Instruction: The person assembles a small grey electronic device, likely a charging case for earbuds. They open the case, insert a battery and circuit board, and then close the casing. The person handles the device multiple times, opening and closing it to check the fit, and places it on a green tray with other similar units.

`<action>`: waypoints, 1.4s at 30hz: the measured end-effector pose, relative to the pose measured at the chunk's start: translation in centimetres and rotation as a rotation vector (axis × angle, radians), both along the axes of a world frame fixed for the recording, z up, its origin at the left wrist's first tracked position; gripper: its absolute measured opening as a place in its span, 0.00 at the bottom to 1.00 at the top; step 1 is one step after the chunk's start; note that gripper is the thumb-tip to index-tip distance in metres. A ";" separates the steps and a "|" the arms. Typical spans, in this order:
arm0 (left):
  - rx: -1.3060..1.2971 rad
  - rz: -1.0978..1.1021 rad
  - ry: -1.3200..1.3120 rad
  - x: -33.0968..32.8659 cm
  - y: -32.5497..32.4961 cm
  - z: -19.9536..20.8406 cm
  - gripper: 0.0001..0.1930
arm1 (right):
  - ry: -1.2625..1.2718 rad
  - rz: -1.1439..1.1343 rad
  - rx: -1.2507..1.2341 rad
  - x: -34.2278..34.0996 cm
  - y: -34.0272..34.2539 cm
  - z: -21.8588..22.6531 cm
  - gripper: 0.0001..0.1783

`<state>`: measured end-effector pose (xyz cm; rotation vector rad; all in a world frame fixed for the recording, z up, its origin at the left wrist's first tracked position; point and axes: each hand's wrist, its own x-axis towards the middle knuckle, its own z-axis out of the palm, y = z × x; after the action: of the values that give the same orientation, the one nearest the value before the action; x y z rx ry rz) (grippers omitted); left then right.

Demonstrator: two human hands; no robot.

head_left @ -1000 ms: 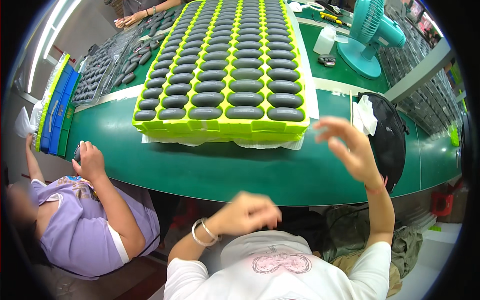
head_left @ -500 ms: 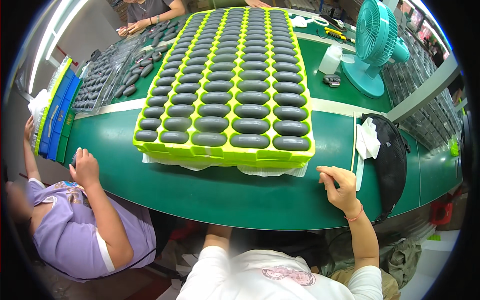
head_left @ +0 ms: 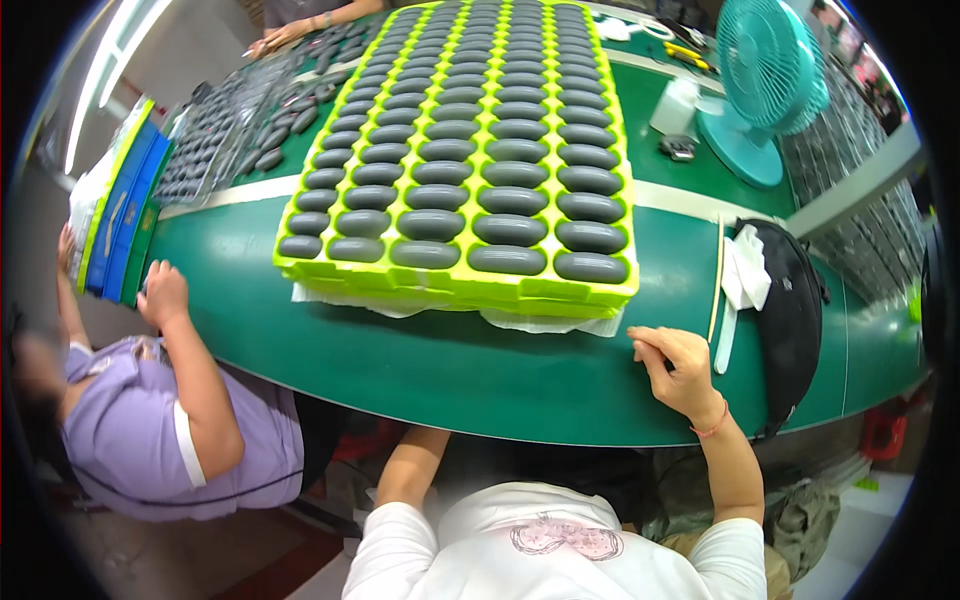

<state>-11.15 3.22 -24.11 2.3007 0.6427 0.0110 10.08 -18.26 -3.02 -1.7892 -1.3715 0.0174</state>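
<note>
My right hand (head_left: 680, 370) rests on the green table (head_left: 400, 370) near its front edge, fingers curled in with nothing visible in them. It lies just right of the front corner of a stack of yellow-green trays (head_left: 455, 292) filled with several rows of grey oval parts (head_left: 505, 260). White paper (head_left: 545, 322) sticks out from under the stack. My left forearm (head_left: 410, 465) runs under the table edge, and the hand itself is hidden there.
A black bag (head_left: 795, 320) with a white cloth (head_left: 745, 275) and a thin stick (head_left: 716, 285) lies at right. A teal fan (head_left: 765, 80) stands behind. A co-worker in purple (head_left: 130, 430) sits left, hand (head_left: 165, 295) by upright blue trays (head_left: 120, 215).
Both my hands were raised in front of me a second ago. The right one has come down onto the table and the left one has dropped below the table edge.
</note>
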 end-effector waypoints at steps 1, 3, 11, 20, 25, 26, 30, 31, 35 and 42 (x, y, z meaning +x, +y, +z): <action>0.047 -0.087 0.060 -1.0 -1.7 0.1 0.19 | 0.001 0.003 -0.009 -0.1 -0.1 -0.1 0.08; 0.067 -0.250 0.165 -5.3 -3.1 2.6 0.19 | 0.034 0.049 -0.001 -0.5 0.6 -0.3 0.09; -0.234 0.219 -0.458 -10.1 4.9 27.1 0.06 | 0.000 0.245 -0.184 -2.2 2.5 2.2 0.15; 0.758 0.628 -0.434 -6.3 37.8 20.9 0.11 | -0.094 0.427 -0.199 -4.7 6.5 0.5 0.15; 0.769 0.800 -0.290 -1.0 44.6 19.4 0.28 | -0.098 0.358 -0.217 -4.7 6.4 0.1 0.15; 0.729 0.871 -0.232 -1.1 45.4 19.7 0.31 | -0.092 0.357 -0.223 -4.9 6.6 0.2 0.15; 0.523 1.000 -0.068 0.6 47.4 21.0 0.43 | -0.027 0.320 -0.262 -5.0 6.5 0.5 0.12; 0.463 1.003 -0.037 0.8 47.9 20.8 0.45 | -0.023 0.332 -0.253 -5.0 6.8 0.5 0.12; 0.391 0.848 0.077 0.6 51.4 19.5 0.51 | -0.025 0.332 -0.255 -4.9 7.3 0.8 0.13; 0.621 0.857 0.213 3.7 50.1 20.1 0.35 | -0.016 0.353 -0.263 -4.6 7.2 0.8 0.14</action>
<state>-7.41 53.31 -4.00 2.4001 1.9078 0.4238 5.52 -11.02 -2.18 -1.7337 -1.7454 0.3894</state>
